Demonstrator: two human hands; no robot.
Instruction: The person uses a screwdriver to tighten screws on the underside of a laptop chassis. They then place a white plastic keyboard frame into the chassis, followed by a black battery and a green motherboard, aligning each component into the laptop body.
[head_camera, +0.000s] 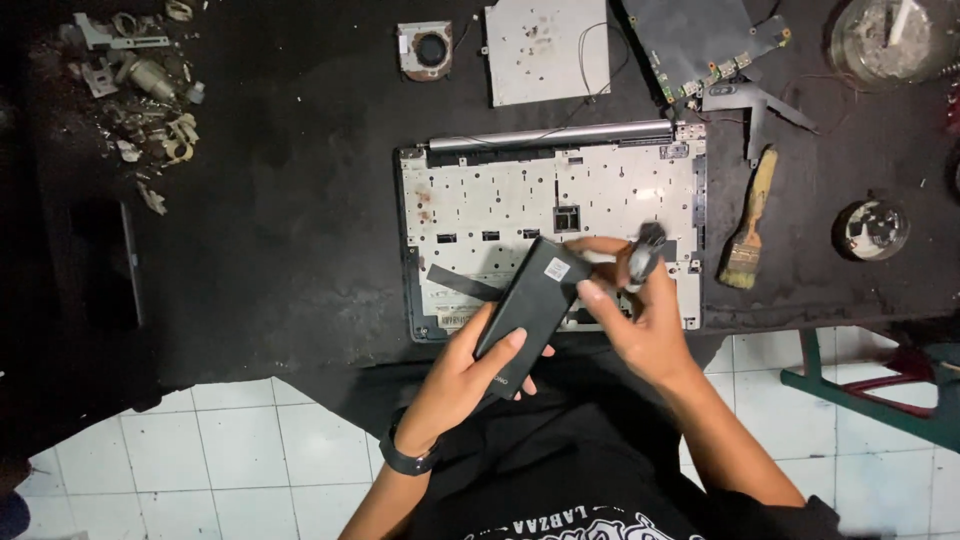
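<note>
Both forearms come up from the near edge, bent inward so the hands meet over the near part of the open laptop base (480, 205). Left hand (470, 375), w/ a dark wristband (408, 462), is cupped under the near end of a flat black rectangular pack (530, 310); thumb lies across its near face, fingers wrapped beneath, so it's closed around the pack. The pack is tilted, far end w/ a small white label pointing far-right, held above the base's near edge, not resting on it. Right hand (640, 320) is curled at the pack's far end; thumb and forefinger pinch a small grey blurred tool (645, 255), and its fingers touch the pack's top corner; can't tell what kind of tool. A black strip (462, 282) lies across the base just left of the pack. The base sits mid-surface on the dark surface (280, 250), hinge bar along its far side. Right of it, near the right hand, a wooden-handled brush (748, 225) lies apart. Further away: small fan (427, 48), grey metal plate (545, 50), circuit board (700, 40). Far left, a heap of metal scraps (140, 90). Two round containers (872, 228) sit at right, well apart.
</note>
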